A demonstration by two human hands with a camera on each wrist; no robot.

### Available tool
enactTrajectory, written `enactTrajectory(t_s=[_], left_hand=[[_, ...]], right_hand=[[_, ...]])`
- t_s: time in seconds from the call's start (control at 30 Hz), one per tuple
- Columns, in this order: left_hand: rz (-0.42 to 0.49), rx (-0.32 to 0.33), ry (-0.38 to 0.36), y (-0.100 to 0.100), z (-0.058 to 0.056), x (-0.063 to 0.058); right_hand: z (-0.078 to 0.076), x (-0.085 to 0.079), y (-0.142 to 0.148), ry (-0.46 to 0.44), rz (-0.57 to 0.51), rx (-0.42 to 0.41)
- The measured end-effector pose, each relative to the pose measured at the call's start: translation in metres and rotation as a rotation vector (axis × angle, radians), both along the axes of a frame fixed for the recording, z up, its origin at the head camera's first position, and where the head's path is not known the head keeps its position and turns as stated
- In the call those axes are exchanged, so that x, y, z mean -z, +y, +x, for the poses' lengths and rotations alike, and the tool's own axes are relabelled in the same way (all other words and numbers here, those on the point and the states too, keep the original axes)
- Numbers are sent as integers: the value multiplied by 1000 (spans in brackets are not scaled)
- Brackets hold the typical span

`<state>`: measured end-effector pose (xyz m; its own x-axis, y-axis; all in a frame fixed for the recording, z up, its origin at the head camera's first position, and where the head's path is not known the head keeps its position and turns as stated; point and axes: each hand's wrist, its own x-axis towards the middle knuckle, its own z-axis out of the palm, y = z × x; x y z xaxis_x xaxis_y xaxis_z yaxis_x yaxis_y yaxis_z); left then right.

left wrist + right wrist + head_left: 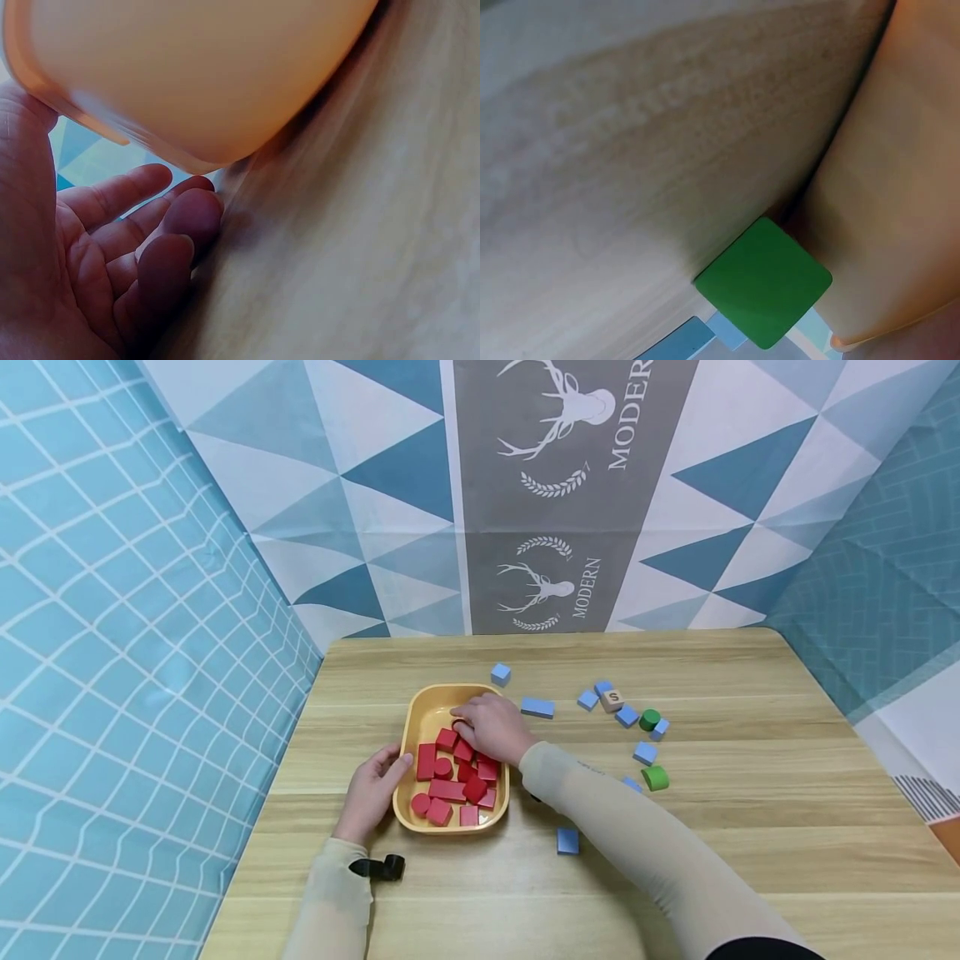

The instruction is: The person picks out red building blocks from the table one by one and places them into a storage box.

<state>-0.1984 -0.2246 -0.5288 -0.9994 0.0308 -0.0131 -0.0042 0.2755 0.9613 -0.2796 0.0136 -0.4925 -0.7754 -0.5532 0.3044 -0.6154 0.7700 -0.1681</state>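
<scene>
A yellow tray (450, 829) holds several red blocks (447, 790), among them cubes, rectangles and short cylinders. My right hand (497, 727) reaches over its right rim, and the thumb and forefinger pinch a small red block (457, 724) inside, near the far end. The fingers partly cover that block. My left hand (377, 789) is at the tray's left side, with the thumb on the rim. In the left wrist view, the other fingers (120, 191) hang loosely curled below the tray's outer wall (187, 82), a gap between them and it.
Blue blocks (537, 707) lie scattered right of the tray, with a green cylinder (649, 720), a green arched block (656, 777) and a wooden letter cube (612, 700) among them. One blue block (567, 841) lies nearer the front. Beside the tray's outer wall, the right wrist view has a green block (765, 283).
</scene>
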Motion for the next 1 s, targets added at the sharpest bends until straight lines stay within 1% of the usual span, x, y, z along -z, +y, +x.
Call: enactTrajectory(t_s=[0.27, 0.43, 0.53, 0.63, 0.7, 0.77, 0.9, 1.0], left_hand=[[3, 0, -8, 0, 1, 0], [2, 3, -8, -1, 0, 0], [5, 4, -10, -1, -1, 0], [4, 5, -11, 0, -1, 1], [-2, 7, -3, 1, -2, 0], [-8, 8, 3, 2, -2, 0], [-15, 0, 1, 1, -1, -1], [-3, 5, -8, 3, 0, -1]], right_hand=[[1, 0, 0, -9, -16, 11], [2, -1, 0, -44, -52, 24], [2, -3, 2, -85, -120, 21], [4, -9, 11, -126, -230, -1], [7, -17, 22, -139, -288, -14], [11, -28, 38, -154, -318, -11], [23, -51, 80, -205, -328, 55], [35, -60, 118, -220, -331, 108]])
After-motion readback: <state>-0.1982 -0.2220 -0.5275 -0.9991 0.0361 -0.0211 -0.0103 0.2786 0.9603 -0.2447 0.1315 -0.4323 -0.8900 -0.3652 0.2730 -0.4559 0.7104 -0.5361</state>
